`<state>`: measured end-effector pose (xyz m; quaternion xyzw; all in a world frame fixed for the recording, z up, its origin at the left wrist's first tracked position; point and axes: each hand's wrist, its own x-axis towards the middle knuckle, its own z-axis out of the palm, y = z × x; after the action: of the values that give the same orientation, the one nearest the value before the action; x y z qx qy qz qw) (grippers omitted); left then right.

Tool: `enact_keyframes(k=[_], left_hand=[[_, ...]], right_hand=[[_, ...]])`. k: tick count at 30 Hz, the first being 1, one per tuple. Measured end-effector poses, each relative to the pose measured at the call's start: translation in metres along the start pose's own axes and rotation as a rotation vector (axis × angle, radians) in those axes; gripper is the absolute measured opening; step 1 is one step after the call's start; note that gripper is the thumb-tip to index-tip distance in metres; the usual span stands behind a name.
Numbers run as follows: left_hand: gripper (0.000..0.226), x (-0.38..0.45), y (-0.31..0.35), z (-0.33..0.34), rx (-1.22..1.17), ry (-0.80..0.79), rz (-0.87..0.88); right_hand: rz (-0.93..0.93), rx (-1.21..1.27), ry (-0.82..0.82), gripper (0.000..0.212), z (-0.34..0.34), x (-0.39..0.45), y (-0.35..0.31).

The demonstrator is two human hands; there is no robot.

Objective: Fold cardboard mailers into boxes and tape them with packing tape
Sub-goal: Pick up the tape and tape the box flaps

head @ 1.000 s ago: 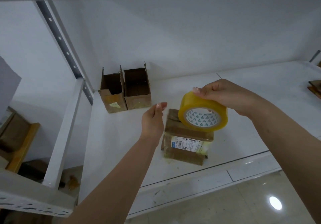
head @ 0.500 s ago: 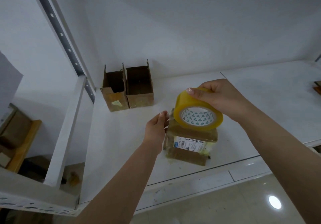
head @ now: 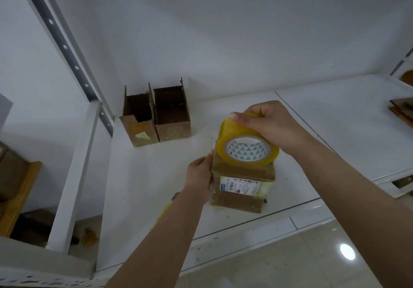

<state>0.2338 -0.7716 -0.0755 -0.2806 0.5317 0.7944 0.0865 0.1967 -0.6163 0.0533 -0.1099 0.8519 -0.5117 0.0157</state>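
A closed brown cardboard box (head: 242, 189) with a white barcode label stands on the white shelf (head: 143, 182) near its front edge. My right hand (head: 268, 124) grips a yellowish roll of packing tape (head: 247, 146) from above, and the roll sits right over the box's top. My left hand (head: 199, 173) lies flat against the box's left side, fingers straight and pointing up. A strip of clear tape seems to run from the roll down that left edge, though this is hard to make out.
Two open cardboard boxes (head: 156, 117) stand side by side at the back left of the shelf. A perforated metal upright (head: 67, 53) borders the shelf's left. Flat cardboard pieces (head: 402, 108) lie at the far right. Glossy floor tiles (head: 312, 254) show below.
My right hand lowered the tape roll onto the box's top. My left hand moved in from open air and now presses against the box's left side.
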Motion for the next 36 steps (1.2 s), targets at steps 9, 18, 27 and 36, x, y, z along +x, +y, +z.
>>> enact_keyframes(k=[9, 18, 27, 36], left_hand=[[0.022, 0.008, -0.009, 0.004, 0.069, 0.069, -0.030], [0.059, 0.002, 0.019, -0.020, 0.479, -0.226, 0.567], [0.119, 0.011, 0.040, 0.005, 0.899, -0.762, 0.732], [0.101, 0.005, 0.043, 0.002, 1.211, -0.680, 0.713]], right_hand=[[-0.005, 0.011, -0.020, 0.072, 0.001, 0.001, 0.001], [-0.012, -0.023, -0.079, 0.064, -0.004, 0.002, 0.006], [0.046, 0.164, -0.347, 0.042, -0.037, -0.002, 0.028], [0.006, 0.111, -0.219, 0.060, -0.038, -0.016, 0.022]])
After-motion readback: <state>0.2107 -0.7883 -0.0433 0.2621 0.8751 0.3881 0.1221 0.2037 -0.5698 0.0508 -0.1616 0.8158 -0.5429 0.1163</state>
